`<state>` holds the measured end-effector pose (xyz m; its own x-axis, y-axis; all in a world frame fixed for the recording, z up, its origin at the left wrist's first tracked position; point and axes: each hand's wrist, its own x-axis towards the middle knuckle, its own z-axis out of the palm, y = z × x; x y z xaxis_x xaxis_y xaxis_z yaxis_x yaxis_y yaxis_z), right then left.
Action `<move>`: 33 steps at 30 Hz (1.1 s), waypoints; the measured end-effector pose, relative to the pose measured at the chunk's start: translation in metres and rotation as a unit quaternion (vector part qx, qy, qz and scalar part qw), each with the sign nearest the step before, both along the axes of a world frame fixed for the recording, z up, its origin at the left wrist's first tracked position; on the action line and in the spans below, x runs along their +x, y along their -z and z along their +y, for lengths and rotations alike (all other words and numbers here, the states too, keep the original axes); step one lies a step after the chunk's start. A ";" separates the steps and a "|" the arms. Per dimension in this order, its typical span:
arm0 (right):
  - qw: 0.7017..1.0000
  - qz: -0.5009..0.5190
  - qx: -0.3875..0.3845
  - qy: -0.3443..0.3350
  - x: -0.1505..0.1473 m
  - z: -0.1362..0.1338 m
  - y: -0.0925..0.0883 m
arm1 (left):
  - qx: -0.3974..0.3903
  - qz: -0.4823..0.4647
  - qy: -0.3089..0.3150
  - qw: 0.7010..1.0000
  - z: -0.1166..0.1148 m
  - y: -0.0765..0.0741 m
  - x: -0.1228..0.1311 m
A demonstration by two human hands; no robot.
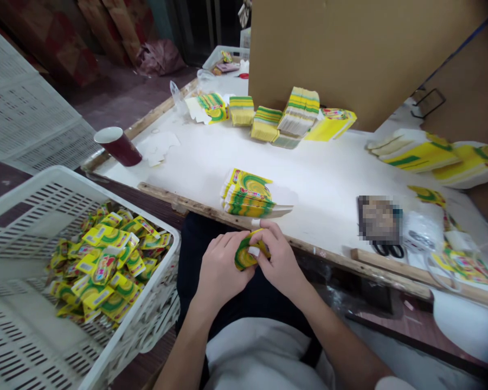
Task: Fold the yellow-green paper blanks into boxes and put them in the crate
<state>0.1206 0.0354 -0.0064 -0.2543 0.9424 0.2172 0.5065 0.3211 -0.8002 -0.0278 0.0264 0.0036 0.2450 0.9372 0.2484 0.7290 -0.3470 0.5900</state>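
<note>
Both sets of fingers are curled around one little yellow-and-green box, the left hand wrapping one side, the right hand pinching the other, white covers on its thumb and a fingertip! That box sits above the lap, just before the table edge. Beyond it, a pile of cartons; left, a basket holding heaped boxes; past that, a tilted mug; farther back, more stacks!
</note>
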 end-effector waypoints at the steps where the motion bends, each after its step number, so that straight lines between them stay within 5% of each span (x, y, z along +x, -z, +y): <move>1: 1.000 -0.008 -0.004 -0.015 0.000 0.000 -0.001 | -0.005 -0.001 -0.002 1.000 0.000 0.000 0.000; 6: 0.996 -0.021 -0.014 -0.087 0.004 -0.001 -0.005 | -0.026 -0.012 -0.015 0.999 0.001 -0.001 -0.004; 12: 0.997 0.068 -0.009 -0.040 0.010 -0.001 -0.006 | 0.001 -0.054 -0.029 0.998 0.001 -0.003 -0.005; 20: 0.992 -0.018 -0.013 -0.125 0.017 0.001 0.001 | 0.010 -0.055 -0.029 0.998 0.001 0.001 -0.007; 33: 0.993 0.027 0.027 -0.113 0.026 0.006 -0.007 | -0.044 -0.093 0.004 0.995 0.000 -0.005 -0.005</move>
<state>0.1471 0.0414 0.0009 -0.4452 0.8488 0.2852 0.3734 0.4655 -0.8025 -0.0323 0.0267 0.0082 0.2106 0.9552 0.2079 0.6016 -0.2943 0.7426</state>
